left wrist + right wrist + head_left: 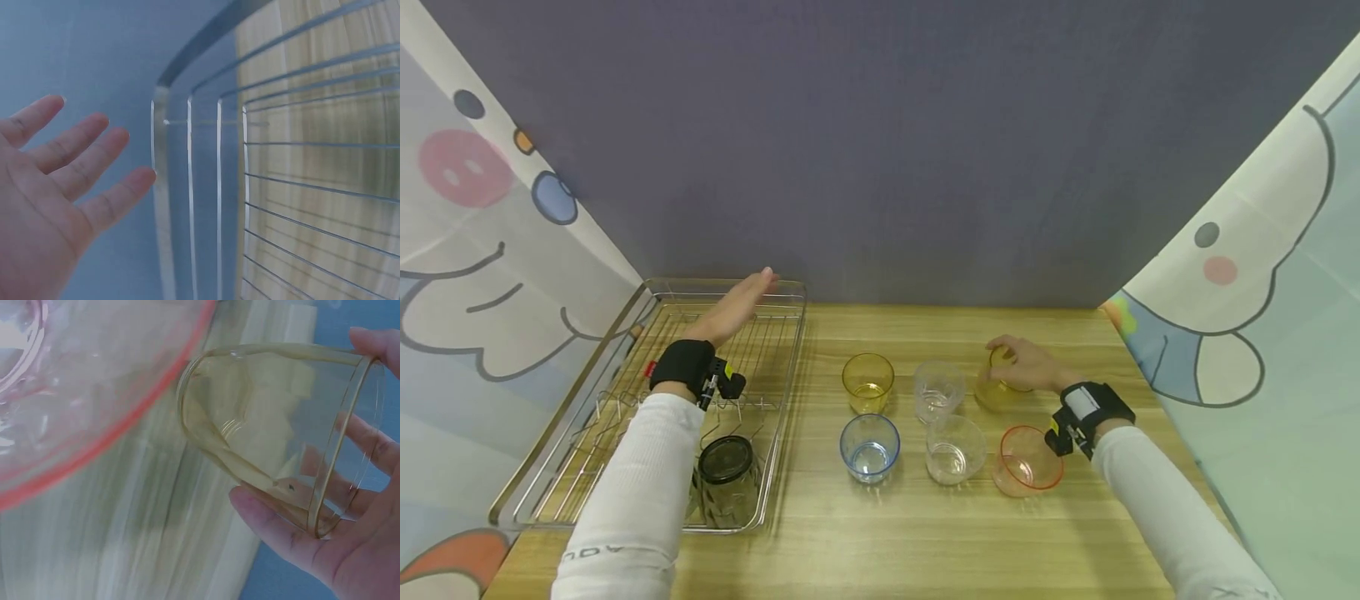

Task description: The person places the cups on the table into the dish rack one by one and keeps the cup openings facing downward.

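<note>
A wooden counter (925, 533) stands against a dark wall between cartoon curtains. On its left, a wire rack (625, 467) holds a dark cup (727, 482), and the left hand (733, 307) hovers flat-fingered over its far end. Right of five upright cups, the right hand (1028, 363) grips a tilted yellow cup (996, 392) at the far right.

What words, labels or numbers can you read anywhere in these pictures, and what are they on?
"AOU": pale letters seen upside down near the cuff end of the left white sleeve in the head view; the print may continue out of sight.
Left wrist strap: a small red and a yellow tag, too small to read.
Right wrist strap: yellow tag, too small to read.
Cups, wire rack and cartoon curtains: no text.
</note>
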Action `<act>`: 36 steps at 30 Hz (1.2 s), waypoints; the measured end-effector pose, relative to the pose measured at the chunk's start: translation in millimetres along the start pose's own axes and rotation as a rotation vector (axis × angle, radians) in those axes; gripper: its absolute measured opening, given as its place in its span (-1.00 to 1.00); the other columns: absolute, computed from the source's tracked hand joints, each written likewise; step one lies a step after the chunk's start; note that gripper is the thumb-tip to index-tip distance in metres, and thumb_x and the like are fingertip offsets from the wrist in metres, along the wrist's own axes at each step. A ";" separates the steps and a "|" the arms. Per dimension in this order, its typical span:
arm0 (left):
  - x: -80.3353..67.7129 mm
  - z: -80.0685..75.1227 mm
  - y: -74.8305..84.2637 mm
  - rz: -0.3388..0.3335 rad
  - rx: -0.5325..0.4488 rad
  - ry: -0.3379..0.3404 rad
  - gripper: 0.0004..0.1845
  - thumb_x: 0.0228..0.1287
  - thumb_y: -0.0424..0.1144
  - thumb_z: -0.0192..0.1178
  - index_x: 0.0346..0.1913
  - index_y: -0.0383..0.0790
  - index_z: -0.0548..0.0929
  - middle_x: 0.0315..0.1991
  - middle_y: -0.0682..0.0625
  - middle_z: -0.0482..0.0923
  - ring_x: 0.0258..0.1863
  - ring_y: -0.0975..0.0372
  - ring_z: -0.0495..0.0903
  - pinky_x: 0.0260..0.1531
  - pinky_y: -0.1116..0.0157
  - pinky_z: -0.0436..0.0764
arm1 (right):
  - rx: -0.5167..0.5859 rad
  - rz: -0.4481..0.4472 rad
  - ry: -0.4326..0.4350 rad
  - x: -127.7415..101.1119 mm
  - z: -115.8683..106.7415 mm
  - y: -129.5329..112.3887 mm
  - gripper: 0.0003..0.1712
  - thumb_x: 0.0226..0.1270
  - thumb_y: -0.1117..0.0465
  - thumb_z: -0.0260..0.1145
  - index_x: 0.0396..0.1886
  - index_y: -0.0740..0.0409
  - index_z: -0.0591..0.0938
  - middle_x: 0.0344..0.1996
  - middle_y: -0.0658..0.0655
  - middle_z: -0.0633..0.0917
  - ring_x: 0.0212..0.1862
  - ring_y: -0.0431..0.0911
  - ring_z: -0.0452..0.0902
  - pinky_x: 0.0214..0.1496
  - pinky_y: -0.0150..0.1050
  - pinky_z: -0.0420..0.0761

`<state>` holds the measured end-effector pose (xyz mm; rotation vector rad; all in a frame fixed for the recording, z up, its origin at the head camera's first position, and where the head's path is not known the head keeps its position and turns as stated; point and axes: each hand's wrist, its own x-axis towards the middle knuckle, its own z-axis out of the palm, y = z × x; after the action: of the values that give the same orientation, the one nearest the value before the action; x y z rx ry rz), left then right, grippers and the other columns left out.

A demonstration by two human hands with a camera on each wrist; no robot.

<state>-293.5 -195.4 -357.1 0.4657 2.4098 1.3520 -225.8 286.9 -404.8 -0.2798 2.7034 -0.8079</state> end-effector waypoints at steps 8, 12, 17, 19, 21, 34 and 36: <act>-1.7 12.6 22.7 0.003 0.092 0.031 -0.15 0.44 0.41 -0.41 0.60 0.00 -0.13 0.62 -0.12 -0.21 0.60 -0.09 -0.19 0.48 -0.27 -0.07 | 0.025 0.017 0.012 5.6 -9.0 -13.9 -0.27 0.29 -0.06 0.31 0.36 0.18 0.39 0.28 0.35 0.48 0.28 0.27 0.40 0.19 0.19 0.50; 2.4 23.5 31.8 0.090 0.116 0.033 -0.26 0.52 0.31 -0.38 0.58 -0.03 0.01 0.58 -0.14 -0.01 0.57 -0.08 0.00 0.48 -0.21 0.07 | 0.034 0.006 0.019 9.5 -13.3 -26.6 -0.26 0.30 -0.08 0.30 0.38 0.17 0.38 0.28 0.37 0.47 0.28 0.26 0.40 0.21 0.18 0.50; 7.6 39.2 49.3 0.206 0.148 0.020 -0.33 0.55 0.24 -0.32 0.54 -0.02 0.12 0.54 -0.09 0.12 0.52 -0.02 0.16 0.46 -0.13 0.20 | 0.066 0.005 0.010 10.7 -19.7 -37.3 -0.26 0.32 -0.11 0.29 0.40 0.09 0.35 0.30 0.40 0.44 0.32 0.27 0.36 0.20 0.14 0.52; 8.3 44.5 58.7 0.241 0.175 0.011 -0.33 0.55 0.23 -0.30 0.54 -0.04 0.12 0.54 -0.08 0.13 0.51 0.01 0.18 0.46 -0.10 0.21 | 0.068 0.006 0.008 11.0 -22.0 -39.5 -0.26 0.33 -0.13 0.29 0.40 0.06 0.34 0.29 0.39 0.44 0.32 0.28 0.36 0.13 0.08 0.57; 8.4 48.8 67.3 0.269 0.206 0.002 -0.32 0.55 0.23 -0.29 0.54 -0.06 0.12 0.55 -0.07 0.12 0.52 0.03 0.16 0.48 -0.07 0.20 | 0.072 0.007 0.011 11.6 -23.7 -41.5 -0.26 0.33 -0.14 0.29 0.41 0.04 0.35 0.29 0.38 0.44 0.32 0.29 0.36 0.05 0.02 0.61; 9.7 72.1 96.8 0.335 0.405 -0.041 -0.19 0.44 0.40 -0.30 0.58 0.03 0.01 0.59 -0.01 0.01 0.57 0.08 0.04 0.50 -0.04 0.18 | 0.152 -0.022 0.002 10.5 -32.7 -57.5 -0.24 0.34 -0.17 0.30 0.43 -0.01 0.31 0.36 0.35 0.36 0.27 0.26 0.41 -0.12 -0.15 0.67; 10.3 74.5 98.5 0.337 0.433 -0.042 -0.16 0.42 0.42 -0.31 0.58 0.02 0.00 0.59 -0.01 0.00 0.57 0.08 0.04 0.51 -0.04 0.16 | 0.176 -0.024 -0.002 10.7 -33.5 -60.9 -0.24 0.33 -0.17 0.31 0.42 -0.02 0.31 0.36 0.33 0.35 0.27 0.24 0.41 -0.12 -0.15 0.67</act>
<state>-258.2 -86.3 -310.2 1.0394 2.6742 0.9076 -241.3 250.6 -346.5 -0.2720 2.6099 -1.0437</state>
